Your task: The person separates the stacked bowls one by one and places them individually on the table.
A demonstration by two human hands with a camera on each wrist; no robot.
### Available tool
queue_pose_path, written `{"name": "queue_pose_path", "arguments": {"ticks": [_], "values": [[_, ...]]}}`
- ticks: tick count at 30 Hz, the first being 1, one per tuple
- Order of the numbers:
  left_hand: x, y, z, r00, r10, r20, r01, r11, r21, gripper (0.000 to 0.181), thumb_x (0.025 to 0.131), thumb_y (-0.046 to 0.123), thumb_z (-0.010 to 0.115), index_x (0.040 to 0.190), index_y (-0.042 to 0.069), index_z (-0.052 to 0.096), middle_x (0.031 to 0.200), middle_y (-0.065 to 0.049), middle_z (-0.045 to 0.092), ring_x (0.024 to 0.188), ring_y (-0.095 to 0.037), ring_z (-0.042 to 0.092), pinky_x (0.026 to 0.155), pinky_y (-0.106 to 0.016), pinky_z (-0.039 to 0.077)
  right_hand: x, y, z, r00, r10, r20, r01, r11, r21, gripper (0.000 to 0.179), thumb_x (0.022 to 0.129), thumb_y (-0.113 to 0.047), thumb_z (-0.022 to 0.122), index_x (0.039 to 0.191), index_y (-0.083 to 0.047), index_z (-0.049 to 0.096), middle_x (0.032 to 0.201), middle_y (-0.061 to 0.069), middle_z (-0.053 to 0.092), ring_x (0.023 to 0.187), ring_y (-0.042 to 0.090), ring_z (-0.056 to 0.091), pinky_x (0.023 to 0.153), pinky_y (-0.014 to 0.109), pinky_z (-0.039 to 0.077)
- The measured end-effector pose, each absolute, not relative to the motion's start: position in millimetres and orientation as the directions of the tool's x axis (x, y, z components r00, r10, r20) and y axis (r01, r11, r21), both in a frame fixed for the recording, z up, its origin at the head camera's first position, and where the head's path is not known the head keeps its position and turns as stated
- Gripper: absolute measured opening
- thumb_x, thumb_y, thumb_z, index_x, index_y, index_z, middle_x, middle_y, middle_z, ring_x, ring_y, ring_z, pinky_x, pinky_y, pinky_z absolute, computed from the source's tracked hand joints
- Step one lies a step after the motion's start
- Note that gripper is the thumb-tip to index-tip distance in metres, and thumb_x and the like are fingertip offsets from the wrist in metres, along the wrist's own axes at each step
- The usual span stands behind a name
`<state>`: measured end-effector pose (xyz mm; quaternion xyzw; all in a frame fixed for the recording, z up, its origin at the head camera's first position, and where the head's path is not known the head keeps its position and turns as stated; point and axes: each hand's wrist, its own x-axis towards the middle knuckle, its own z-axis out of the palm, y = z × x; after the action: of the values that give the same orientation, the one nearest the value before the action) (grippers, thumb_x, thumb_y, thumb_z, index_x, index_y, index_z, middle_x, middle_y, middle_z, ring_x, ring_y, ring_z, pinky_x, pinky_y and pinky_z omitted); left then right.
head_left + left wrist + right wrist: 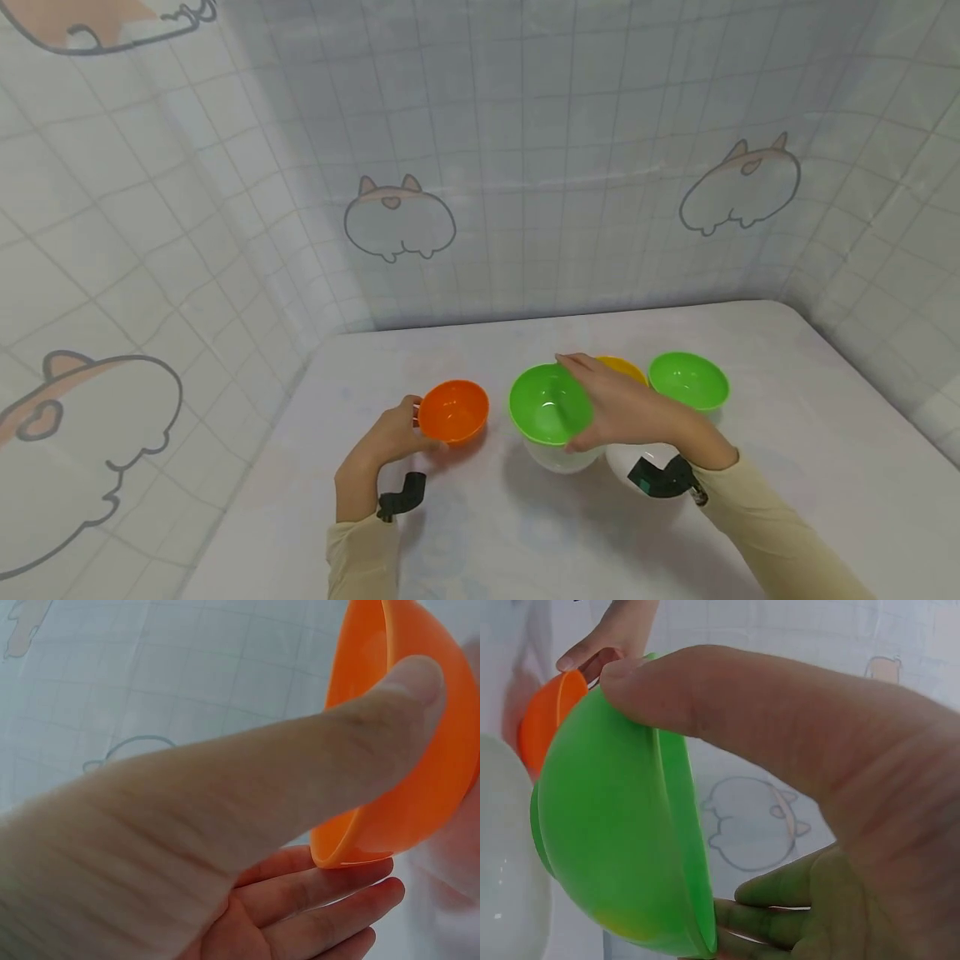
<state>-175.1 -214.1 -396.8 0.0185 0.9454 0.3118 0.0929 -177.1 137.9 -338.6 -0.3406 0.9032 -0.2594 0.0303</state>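
Observation:
My left hand (392, 435) holds an orange bowl (453, 412) from its left side. In the left wrist view its thumb lies on the bowl's outer wall and the fingers are by the rim opposite. My right hand (630, 408) grips a green bowl (549, 405) across its right side, thumb at the near rim and fingers at the far rim. Directly below that green bowl is a white bowl (564, 460), mostly covered by it in the head view. Both held bowls face upward, and the right wrist view shows the green bowl's foot beside the white bowl.
Right of the held bowls, a second green bowl (688, 381) stands near a yellow bowl (624, 366), which my right hand partly hides. Another white bowl (622, 468) is under my right wrist. The pale table (480, 533) meets a tile-patterned cloth (525, 250) at the back.

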Motion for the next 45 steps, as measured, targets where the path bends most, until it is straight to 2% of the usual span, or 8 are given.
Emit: {"name": "queue_pose_path", "arguments": {"ticks": [5,12,19,24,30,35,45], "values": [[-177.3,-213.0,-400.7,-0.98,0.081,-0.182,-0.047,0.794,0.607,0.076,0.075,0.026,0.084,0.132,-0.004,0.043,0.113,-0.014,0.061,0.102,-0.026,0.058,0.09,-0.047,0.049,-170.8,154.8,-341.7,-0.774,-0.618,0.138,-0.59,0.625,-0.511,0.113,0.066,-0.041,0.087,0.149,0.004,0.025,0.15,0.019,0.031,0.135,0.036,0.033,0.103,0.053,0.037],[-176.0,-210.0,-398.5,-0.982,0.071,-0.174,-0.049,0.8,0.599,0.075,0.075,0.024,0.084,0.131,-0.005,0.043,0.113,-0.014,0.061,0.102,-0.026,0.058,0.089,-0.047,0.05,-163.1,177.7,-345.7,-0.78,-0.594,0.197,-0.6,0.622,-0.503,0.11,0.061,-0.037,0.089,0.147,0.0,0.032,0.147,0.011,0.036,0.13,0.027,0.04,0.096,0.047,0.044],[-176.6,-210.3,-398.0,-0.982,0.056,-0.178,-0.062,0.804,0.591,0.075,0.075,0.025,0.084,0.132,-0.004,0.043,0.113,-0.014,0.061,0.102,-0.026,0.057,0.089,-0.047,0.049,-154.7,193.7,-345.6,-0.816,-0.552,0.175,-0.557,0.667,-0.495,0.112,0.063,-0.043,0.088,0.146,0.006,0.031,0.145,0.026,0.035,0.127,0.042,0.042,0.095,0.058,0.042],[-176.6,-210.3,-398.0,-0.982,0.045,-0.184,-0.074,0.802,0.592,0.078,0.074,0.028,0.085,0.132,-0.004,0.043,0.114,-0.014,0.06,0.103,-0.027,0.057,0.09,-0.048,0.049,-151.9,205.6,-343.1,-0.823,-0.531,0.203,-0.552,0.663,-0.506,0.112,0.062,-0.041,0.089,0.146,0.005,0.031,0.142,0.023,0.039,0.124,0.039,0.044,0.093,0.058,0.044],[-176.0,-207.2,-397.1,-0.978,0.034,-0.204,-0.096,0.8,0.593,0.08,0.074,0.029,0.085,0.134,-0.002,0.042,0.115,-0.013,0.06,0.104,-0.026,0.057,0.09,-0.048,0.049,-145.4,225.8,-337.4,-0.872,-0.457,0.177,-0.474,0.694,-0.542,0.116,0.064,-0.049,0.087,0.148,0.003,0.028,0.144,0.021,0.036,0.122,0.039,0.043,0.087,0.059,0.047],[-175.2,-207.4,-397.3,-0.979,0.037,-0.203,-0.093,0.801,0.592,0.081,0.074,0.03,0.085,0.134,-0.002,0.042,0.115,-0.013,0.06,0.104,-0.026,0.057,0.09,-0.048,0.049,-144.4,240.2,-339.1,-0.863,-0.444,0.239,-0.494,0.646,-0.583,0.107,0.063,-0.045,0.089,0.143,0.0,0.034,0.139,0.019,0.039,0.115,0.036,0.046,0.082,0.057,0.05],[-176.3,-208.8,-399.7,-0.98,0.04,-0.193,-0.078,0.818,0.569,0.081,0.074,0.03,0.085,0.134,-0.002,0.042,0.115,-0.013,0.06,0.102,-0.026,0.058,0.091,-0.05,0.048,-138.6,268.7,-347.3,-0.904,-0.362,0.226,-0.425,0.713,-0.557,0.111,0.065,-0.042,0.089,0.146,0.004,0.029,0.135,0.029,0.039,0.109,0.044,0.049,0.079,0.065,0.048]]}}
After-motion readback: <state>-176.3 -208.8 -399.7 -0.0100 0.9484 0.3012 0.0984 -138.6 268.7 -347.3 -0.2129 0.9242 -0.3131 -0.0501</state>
